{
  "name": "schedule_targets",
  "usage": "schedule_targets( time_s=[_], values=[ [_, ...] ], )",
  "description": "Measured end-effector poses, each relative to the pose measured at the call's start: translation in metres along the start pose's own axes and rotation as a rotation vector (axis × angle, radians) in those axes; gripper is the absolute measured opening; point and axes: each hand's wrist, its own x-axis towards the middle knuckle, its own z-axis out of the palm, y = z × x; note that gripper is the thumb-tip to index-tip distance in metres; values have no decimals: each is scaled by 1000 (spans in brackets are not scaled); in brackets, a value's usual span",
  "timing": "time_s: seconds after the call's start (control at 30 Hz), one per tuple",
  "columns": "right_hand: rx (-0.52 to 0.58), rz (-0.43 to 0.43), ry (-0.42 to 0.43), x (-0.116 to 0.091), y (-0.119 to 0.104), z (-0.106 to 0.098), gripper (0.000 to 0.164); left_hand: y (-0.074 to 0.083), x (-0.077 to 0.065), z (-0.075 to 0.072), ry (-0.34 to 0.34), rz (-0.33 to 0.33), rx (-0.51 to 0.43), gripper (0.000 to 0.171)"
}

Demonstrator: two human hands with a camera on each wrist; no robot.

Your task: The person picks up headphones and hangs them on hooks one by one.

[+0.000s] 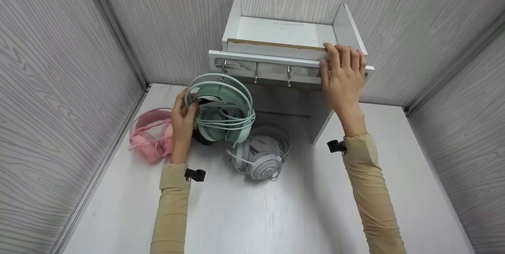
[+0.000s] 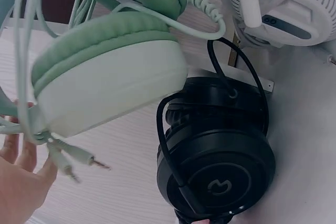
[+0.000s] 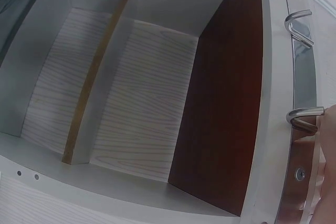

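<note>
My left hand (image 1: 182, 122) grips one side of mint-green headphones (image 1: 246, 133), raised close to the left end of the hook board. Their cable is looped around them, and two plugs (image 2: 79, 153) dangle by the fingers in the left wrist view. My right hand (image 1: 344, 78) holds the right end of the hook board (image 1: 272, 61) on a white shelf unit (image 1: 284, 33), fingers over the top edge and thumb at its front. Metal hooks (image 1: 289, 74) line the board. Below the green pair sit black headphones (image 2: 215, 156), mostly hidden in the head view.
Pink headphones (image 1: 144, 147) lie on the white table (image 1: 252, 214), left of my left forearm. White-grey headphones (image 1: 266, 166) rest under the shelf unit's front. Wood-grain panels (image 1: 177, 21) enclose the table at the back and sides.
</note>
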Motion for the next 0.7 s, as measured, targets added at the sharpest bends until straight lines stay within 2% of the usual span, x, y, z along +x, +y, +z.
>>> schedule_targets(
  time_s=[0.13, 0.23, 0.4, 0.53, 0.7],
  values=[
    [2, -1, 2, 0, 0, 1, 41, 12, -2, 2, -23, -45, 52, 44],
    [4, -5, 4, 0, -1, 1, 41, 14, -2, 1, -29, -60, 76, 45],
    [5, -5, 9, 0, -1, 2, 41, 14, -3, 2, -27, -64, 58, 46],
    [6, -1, 12, -1, 0, 2, 40, 14, -4, 4, -23, -40, 48, 47],
    [7, -2, 15, 0, 2, 1, 40, 13, -4, 6, -28, 32, 29, 53]
  ],
)
